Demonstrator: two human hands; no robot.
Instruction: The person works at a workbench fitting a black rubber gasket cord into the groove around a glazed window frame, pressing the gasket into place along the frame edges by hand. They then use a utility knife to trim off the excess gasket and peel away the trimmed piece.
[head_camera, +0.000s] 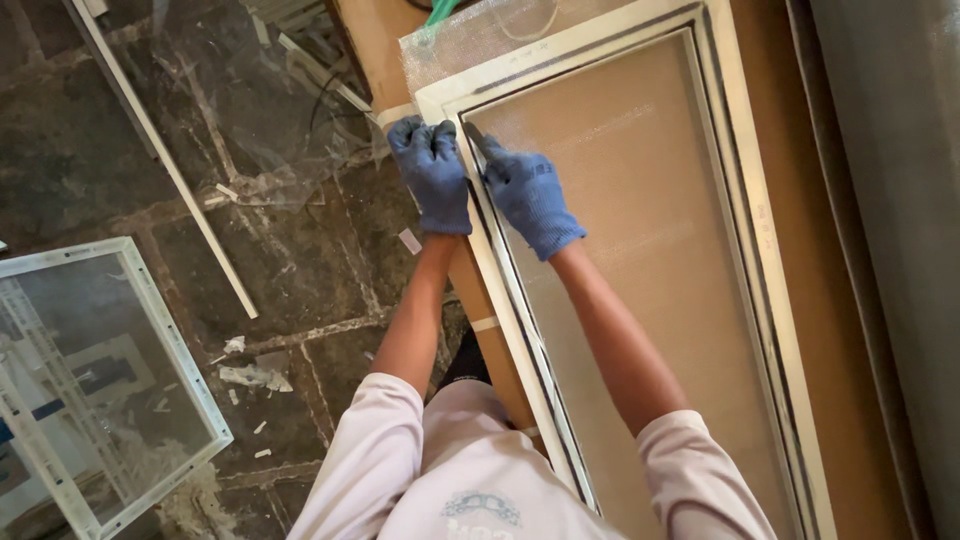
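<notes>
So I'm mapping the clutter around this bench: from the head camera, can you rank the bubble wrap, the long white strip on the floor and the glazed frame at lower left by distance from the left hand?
From the left hand:
1. Bubble wrap, just above, at the frame's top end.
2. Long white strip, left, on the floor.
3. Glazed frame, lower left corner.

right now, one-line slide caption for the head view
Two blue-gloved hands, left and right, press along the edge of a white-framed panel lying on a brown board.
</notes>
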